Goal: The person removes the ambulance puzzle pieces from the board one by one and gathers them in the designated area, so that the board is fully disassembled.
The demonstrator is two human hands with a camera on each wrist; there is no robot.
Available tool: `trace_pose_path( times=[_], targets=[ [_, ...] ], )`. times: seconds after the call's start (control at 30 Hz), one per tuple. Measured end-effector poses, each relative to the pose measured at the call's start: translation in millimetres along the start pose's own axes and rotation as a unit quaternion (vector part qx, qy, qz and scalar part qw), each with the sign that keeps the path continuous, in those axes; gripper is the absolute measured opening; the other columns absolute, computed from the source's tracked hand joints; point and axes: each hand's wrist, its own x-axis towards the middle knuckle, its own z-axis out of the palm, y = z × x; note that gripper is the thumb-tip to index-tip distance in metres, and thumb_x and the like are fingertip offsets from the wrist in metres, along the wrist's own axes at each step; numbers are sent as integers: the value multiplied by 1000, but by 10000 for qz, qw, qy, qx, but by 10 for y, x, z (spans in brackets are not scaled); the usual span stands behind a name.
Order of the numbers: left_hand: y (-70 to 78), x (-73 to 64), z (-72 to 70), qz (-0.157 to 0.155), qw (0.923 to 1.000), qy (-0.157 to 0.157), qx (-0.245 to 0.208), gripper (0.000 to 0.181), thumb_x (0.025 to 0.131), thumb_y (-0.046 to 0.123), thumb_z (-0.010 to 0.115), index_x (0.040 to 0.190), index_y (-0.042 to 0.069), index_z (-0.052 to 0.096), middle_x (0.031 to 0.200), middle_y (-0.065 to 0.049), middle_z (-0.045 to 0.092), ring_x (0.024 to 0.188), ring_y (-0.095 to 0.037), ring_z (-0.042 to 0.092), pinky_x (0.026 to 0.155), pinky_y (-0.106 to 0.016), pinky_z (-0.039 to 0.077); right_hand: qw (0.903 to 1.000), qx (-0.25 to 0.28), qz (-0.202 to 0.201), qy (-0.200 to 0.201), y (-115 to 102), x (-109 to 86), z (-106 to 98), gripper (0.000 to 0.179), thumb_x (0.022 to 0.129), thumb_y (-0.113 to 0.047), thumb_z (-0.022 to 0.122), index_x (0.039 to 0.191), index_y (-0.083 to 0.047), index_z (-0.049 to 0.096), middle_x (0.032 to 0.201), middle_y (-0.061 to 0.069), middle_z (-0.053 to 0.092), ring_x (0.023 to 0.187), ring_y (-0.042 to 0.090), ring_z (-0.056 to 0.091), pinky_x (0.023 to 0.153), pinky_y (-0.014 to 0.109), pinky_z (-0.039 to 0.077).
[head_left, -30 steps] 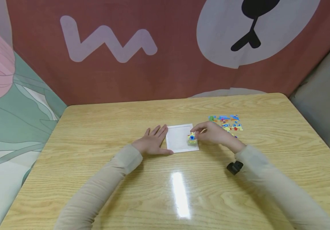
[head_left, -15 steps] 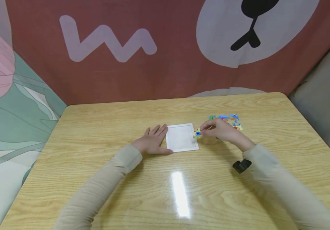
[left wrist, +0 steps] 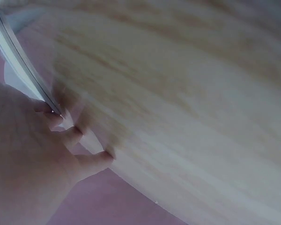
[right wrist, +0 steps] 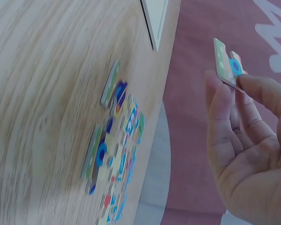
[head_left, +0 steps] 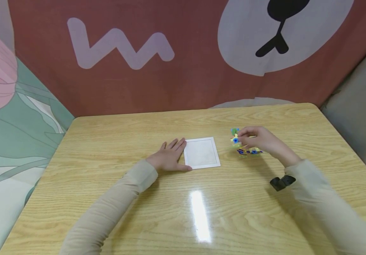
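Note:
My right hand pinches a puzzle piece between thumb and fingers, holding it up in the air. The piece is yellow and green with a blue ring on it. Beneath and behind that hand lie several loose puzzle pieces, partly covered by it in the head view; the right wrist view shows them grouped on the wood. My left hand rests flat with spread fingers at the left edge of a white square puzzle tray, thumb at its lower left corner. No piece lies inside the tray's frame.
The wooden table reaches to a red patterned wall covering along its back edge. A black wrist camera sticks out below the right sleeve, low over the tabletop.
My right hand has carried the puzzle piece away from over the tray, to the right, and it is now over the loose pieces. The left hand and the tray have stayed put.

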Motion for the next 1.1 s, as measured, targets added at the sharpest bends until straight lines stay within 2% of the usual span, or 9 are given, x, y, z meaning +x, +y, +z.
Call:
trace_pose_path(
  times=[0.13, 0.33, 0.43, 0.6, 0.7, 0.83, 1.0, 1.1],
  targets=[
    [1, 1, 4, 19, 10000, 13, 45, 102, 86, 72, 44, 154, 14, -6, 163, 0, -10, 151, -25, -5, 120, -57, 3, 10000, -12, 28, 77, 46, -34, -65, 33, 98, -19, 53, 120, 5, 55, 118, 22, 58, 88, 11, 65, 82, 36, 56],
    [3, 4, 10, 39, 10000, 7, 52, 102, 87, 72, 44, 154, 14, -6, 163, -1, -10, 151, -26, -5, 119, -58, 4, 9996, -159, 113, 217, 127, -70, -147, 37, 99, -23, 53, 124, 4, 55, 108, 10, 64, 86, 8, 64, 80, 31, 56],
    [3, 3, 13, 27, 10000, 8, 35, 102, 87, 72, 44, 154, 14, -7, 163, -1, -11, 151, -25, -6, 119, -58, 4, 9990, -226, 249, 296, 179, -87, -194, 42, 98, -27, 54, 127, 3, 54, 109, 7, 65, 86, 5, 63, 80, 30, 55],
    [-1, 9, 19, -1, 10000, 17, 30, 102, 86, 73, 43, 154, 15, -7, 163, 0, -11, 151, -24, -6, 119, -57, 3, 9971, -440, 485, 383, 270, -119, -281, 47, 98, -32, 53, 132, 2, 52, 119, 16, 63, 88, 2, 61, 83, 32, 55],
    [-5, 10, 22, -6, 10000, 28, 32, 102, 86, 73, 43, 154, 15, -7, 163, 0, -11, 151, -24, -6, 119, -57, 4, 9965, -539, 514, 374, 328, -141, -341, 47, 100, -28, 51, 134, 5, 49, 126, 26, 58, 86, -4, 59, 85, 36, 55],
    [-5, 5, 21, -11, 10000, 25, 34, 103, 86, 73, 43, 154, 15, -7, 163, 1, -11, 151, -24, -6, 119, -57, 4, 9962, -569, 549, 355, 409, -160, -409, 45, 99, -20, 51, 135, 8, 46, 124, 28, 55, 82, -12, 55, 83, 32, 55],
    [0, 5, 18, -13, 10000, 0, 34, 103, 86, 73, 43, 154, 16, -7, 163, 1, -11, 151, -24, -6, 120, -57, 3, 9964, -519, 583, 333, 494, -180, -469, 46, 97, -12, 55, 135, 10, 44, 111, 13, 62, 80, -11, 55, 76, 24, 54],
    [1, 3, 13, -6, 10000, 9, 24, 103, 86, 73, 44, 154, 15, -7, 163, 1, -11, 151, -24, -6, 120, -57, 3, 9965, -446, 622, 325, 530, -191, -495, 46, 95, -11, 56, 135, 10, 43, 101, -2, 63, 80, -9, 56, 74, 23, 53]
  ],
)
